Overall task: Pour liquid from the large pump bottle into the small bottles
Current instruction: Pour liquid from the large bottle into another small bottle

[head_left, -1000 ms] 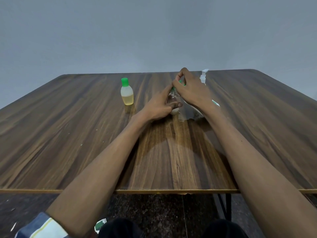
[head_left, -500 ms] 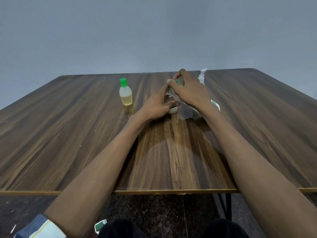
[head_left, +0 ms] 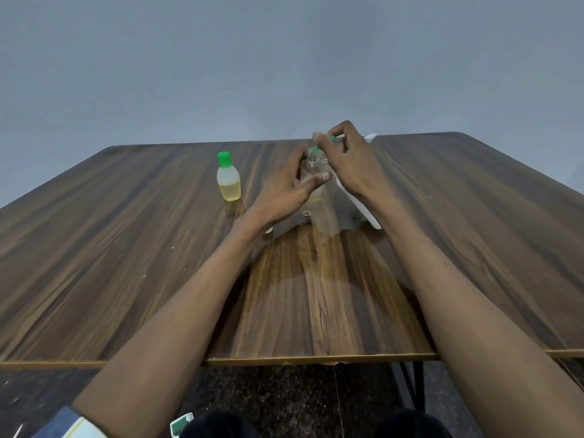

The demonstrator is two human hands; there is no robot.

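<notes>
We held the clear small bottle [head_left: 313, 172] in our left hand [head_left: 289, 192] near the surface's [head_left: 126, 248] far edge; right hand [head_left: 354, 165] pinched its green cap [head_left: 316, 149]. Capped bottle [head_left: 228, 181] stood left.

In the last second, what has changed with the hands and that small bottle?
The right hand has lifted slightly, its fingertips pinching the green cap raised above the neck of the small bottle. The left hand still grips that bottle, upright on the table. The capped small bottle and pump bottle stayed put.
</notes>
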